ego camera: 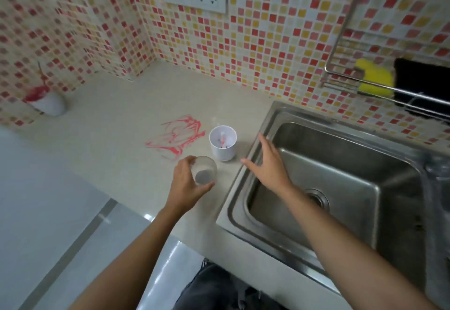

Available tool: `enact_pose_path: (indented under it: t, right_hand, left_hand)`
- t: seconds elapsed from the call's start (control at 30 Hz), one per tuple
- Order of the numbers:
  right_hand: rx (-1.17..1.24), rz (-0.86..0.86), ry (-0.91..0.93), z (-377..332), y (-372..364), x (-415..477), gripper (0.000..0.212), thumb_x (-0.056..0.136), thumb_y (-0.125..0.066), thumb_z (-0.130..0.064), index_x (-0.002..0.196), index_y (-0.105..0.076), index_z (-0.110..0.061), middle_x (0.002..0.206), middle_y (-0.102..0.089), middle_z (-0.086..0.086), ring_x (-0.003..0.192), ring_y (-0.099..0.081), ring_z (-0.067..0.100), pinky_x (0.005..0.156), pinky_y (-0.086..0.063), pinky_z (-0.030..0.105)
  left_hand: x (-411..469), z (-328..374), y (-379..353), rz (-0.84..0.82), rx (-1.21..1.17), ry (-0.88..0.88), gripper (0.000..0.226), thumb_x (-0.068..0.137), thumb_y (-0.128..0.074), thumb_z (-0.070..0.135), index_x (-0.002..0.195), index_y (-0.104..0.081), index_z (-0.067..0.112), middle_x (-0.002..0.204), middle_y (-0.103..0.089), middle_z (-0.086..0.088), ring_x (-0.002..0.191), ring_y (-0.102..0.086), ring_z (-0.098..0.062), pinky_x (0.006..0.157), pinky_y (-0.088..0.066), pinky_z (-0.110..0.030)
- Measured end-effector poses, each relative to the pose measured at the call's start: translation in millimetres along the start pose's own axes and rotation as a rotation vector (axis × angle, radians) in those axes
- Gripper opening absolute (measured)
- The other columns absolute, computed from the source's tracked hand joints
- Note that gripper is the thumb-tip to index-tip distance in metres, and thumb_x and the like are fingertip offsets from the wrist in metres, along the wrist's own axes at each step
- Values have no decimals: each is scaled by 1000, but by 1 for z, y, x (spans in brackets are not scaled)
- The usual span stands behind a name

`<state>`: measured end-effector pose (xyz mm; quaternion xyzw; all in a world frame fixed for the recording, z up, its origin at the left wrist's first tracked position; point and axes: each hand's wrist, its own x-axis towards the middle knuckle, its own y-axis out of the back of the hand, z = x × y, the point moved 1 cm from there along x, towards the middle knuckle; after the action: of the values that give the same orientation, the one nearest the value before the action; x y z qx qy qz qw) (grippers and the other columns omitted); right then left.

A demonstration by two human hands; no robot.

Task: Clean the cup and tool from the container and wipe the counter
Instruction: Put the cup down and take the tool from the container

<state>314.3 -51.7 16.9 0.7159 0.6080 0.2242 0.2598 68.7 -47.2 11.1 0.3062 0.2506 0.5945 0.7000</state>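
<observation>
Clear glass cup (205,170) sits gripped in the left hand (186,183), low over the beige stone counter (117,144). The right hand (269,163) hovers spread wide, empty, above the steel sink's (341,163) left rim. Just beyond the cup stands a white cylindrical container (222,146) holding a small tool, beside red smears (177,137).

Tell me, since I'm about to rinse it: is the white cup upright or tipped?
Upright. The white cup stands on the counter, its round mouth facing up.
</observation>
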Motion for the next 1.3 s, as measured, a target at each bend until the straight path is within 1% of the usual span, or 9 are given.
enact_pose_path:
  t: [0.13,0.3,0.5,0.7,0.93,1.03,1.1,1.2,1.3]
  right_hand:
    - [3,-51,-50,-27,-31,34,108,73,-81,-40,153,-14,-11,158,-23,8,144,-21,21,113,-17,25]
    - [-11,-84,-114,-25,-54,50,112,67,-84,-40,153,-16,-18,155,-29,5,141,-29,20,109,-23,24]
    - [46,-44,-153,-27,-62,53,104,65,-84,-42,149,-23,-33,146,-43,-1,132,-41,16,99,-33,24]
    - [89,-69,-172,-39,-60,57,91,64,-83,-45,140,-31,-39,131,-53,-7,116,-51,13,91,-41,26]
    - [122,-68,-204,-41,-61,58,93,61,-88,-38,136,-32,-38,121,-58,-7,107,-57,14,83,-44,20]
    - [95,-72,-209,-38,-62,59,94,61,-87,-42,136,-31,-38,123,-58,-4,107,-57,15,90,-47,30]
    - [128,-68,-209,-36,-63,58,94,62,-88,-38,137,-31,-34,123,-58,-4,107,-57,14,89,-46,27]
    - [169,-35,-220,-35,-66,55,94,62,-88,-36,137,-32,-34,123,-57,-8,108,-57,10,89,-44,23]
    - [176,-7,-248,-36,-68,56,94,61,-87,-40,136,-31,-38,124,-57,-9,109,-57,11,91,-47,27]
  left_hand:
    - [17,-20,7,-81,-23,-18,88,69,-87,30,137,-40,2,132,-48,-13,121,-48,-28,103,-42,-37]
    - [36,-35,13,-192,-53,-27,91,70,-86,36,140,-36,5,134,-45,-10,121,-47,-25,103,-42,-36]
    - [55,-31,28,-263,-66,-63,98,74,-69,67,148,-29,18,144,-40,-2,132,-40,-18,111,-35,-39]
    - [123,9,31,-188,51,-361,32,98,-56,21,128,-61,15,125,-60,-9,115,-52,-29,97,-35,-29]
    - [167,36,19,-455,301,-668,24,99,-54,17,115,-71,19,112,-69,-8,99,-54,-28,90,-45,-40]
    - [172,36,18,-461,281,-766,25,96,-58,12,115,-72,17,104,-71,-9,93,-57,-28,84,-48,-42]
    - [175,37,18,-471,278,-821,23,94,-60,8,112,-74,14,102,-71,-10,91,-58,-28,82,-49,-40]
    - [176,41,18,-478,308,-934,14,82,-73,-1,90,-78,9,93,-73,-11,82,-61,-29,76,-51,-33]
    - [180,38,14,-454,312,-959,17,74,-78,-5,81,-77,10,88,-73,-11,77,-64,-30,71,-56,-43]
